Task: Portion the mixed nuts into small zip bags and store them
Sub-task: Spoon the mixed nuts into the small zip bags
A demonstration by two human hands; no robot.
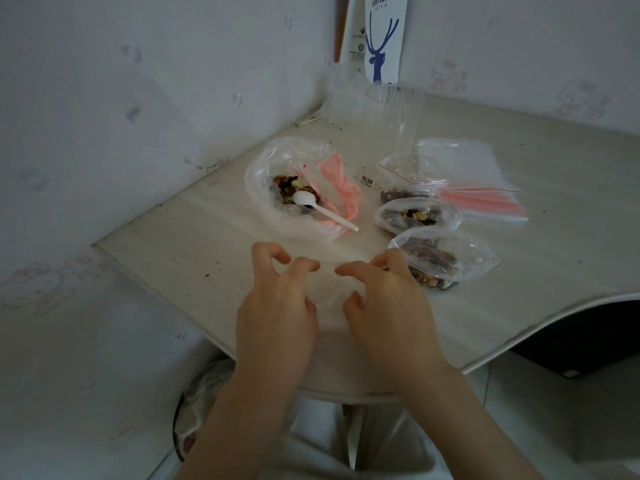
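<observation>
- Both grips narrow: left hand (277, 306) and right hand (388, 299) pinch a clear empty zip bag (330, 289) at the surface's (194, 244) near edge.
- Step, I judge: opening its mouth.
- Mixed nuts sit in the big bag (263, 181) just beyond, spoon (322, 211) inside.
- Next, I'd keep one hand on the mouth and free the other for the spoon.

Table (194, 237): pale wood-grain laminate, matt, gritty with crumbs.
Big bag (266, 168): thin clear plastic, crinkled, glossy; pink zip strip.
Spoon (323, 211): white plastic, smooth.
Filled bags (417, 213): clear glossy film.
Spare bags (485, 202): flat clear plastic, red-lined.
Near bag (332, 292): soft translucent film, wrinkled.
Paper bag (382, 39): white, matt, blue print.
Wall (138, 98): matt patterned wallpaper.
</observation>
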